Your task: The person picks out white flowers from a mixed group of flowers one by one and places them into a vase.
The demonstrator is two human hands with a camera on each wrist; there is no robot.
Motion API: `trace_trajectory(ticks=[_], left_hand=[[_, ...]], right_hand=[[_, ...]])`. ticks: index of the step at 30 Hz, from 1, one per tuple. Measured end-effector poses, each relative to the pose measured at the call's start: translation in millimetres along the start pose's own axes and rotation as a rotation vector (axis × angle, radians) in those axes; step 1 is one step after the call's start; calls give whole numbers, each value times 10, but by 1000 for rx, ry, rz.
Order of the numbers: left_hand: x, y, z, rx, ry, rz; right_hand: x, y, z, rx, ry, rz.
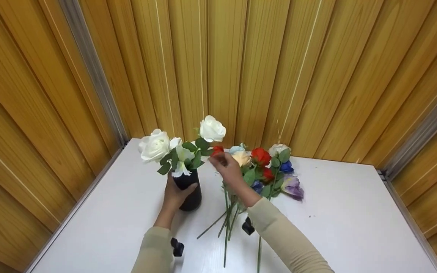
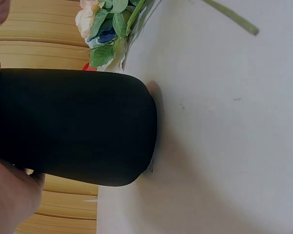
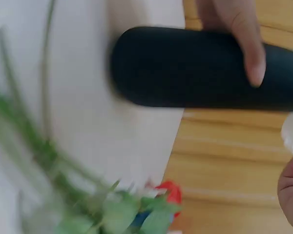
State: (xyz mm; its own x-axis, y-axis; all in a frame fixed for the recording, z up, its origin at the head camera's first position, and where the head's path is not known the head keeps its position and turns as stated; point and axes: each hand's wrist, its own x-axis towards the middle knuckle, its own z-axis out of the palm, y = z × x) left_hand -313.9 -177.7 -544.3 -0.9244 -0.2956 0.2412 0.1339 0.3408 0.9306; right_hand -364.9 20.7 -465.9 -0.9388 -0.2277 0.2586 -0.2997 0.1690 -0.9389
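A black vase [image 1: 192, 191] stands on the white table, leaning slightly. My left hand [image 1: 176, 192] grips it from the left side, the thumb lying across its front, as the right wrist view also shows. Out of the vase rise several white flowers: a large rose [image 1: 154, 146] at the left, another rose [image 1: 212, 129] higher at the right, and a drooping bloom [image 1: 182, 159] in front, among green leaves. Beside these leaves is my right hand [image 1: 230, 172], bent at the fingers, its fingertips right at the leaf edge; I cannot tell whether it pinches anything.
Right of the vase lies a pile of flowers, with a red rose [image 1: 260, 156], a peach rose [image 1: 241, 158], a purple bloom [image 1: 293, 187] and a blue one [image 1: 286, 167]. Their green stems [image 1: 225, 242] point toward the table's front. Wood-patterned panels [image 1: 222, 68] enclose the table [image 1: 340, 212].
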Motion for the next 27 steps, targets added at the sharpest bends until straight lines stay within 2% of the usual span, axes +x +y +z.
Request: trace_trajectory(ticks=[3,8,11,14,17,21,27], left_hand=[[-1,2,8,-7,5,2],[-8,-5,-1,-8,7,-6],[-2,-7,-8,9,-4,-11],[6,-16,-18,0,-8,-8],[10,-20,-22,-8,-5,-11],[14,-19,-15,3,-1,-17],[25,-20,-7,16,-5,-25]], right_hand=[[-54,238,-355,-6,125,25],[-92,644,-995,-192,309,118],[-133,862,-1315,-317,357,198],[-195,1059,-1534,-372,307,279],[-253,1196,-1642,-422,234,319],[-276,1289,-1650,-500,171,350],[-263,1392,-1574,-476,185,428]])
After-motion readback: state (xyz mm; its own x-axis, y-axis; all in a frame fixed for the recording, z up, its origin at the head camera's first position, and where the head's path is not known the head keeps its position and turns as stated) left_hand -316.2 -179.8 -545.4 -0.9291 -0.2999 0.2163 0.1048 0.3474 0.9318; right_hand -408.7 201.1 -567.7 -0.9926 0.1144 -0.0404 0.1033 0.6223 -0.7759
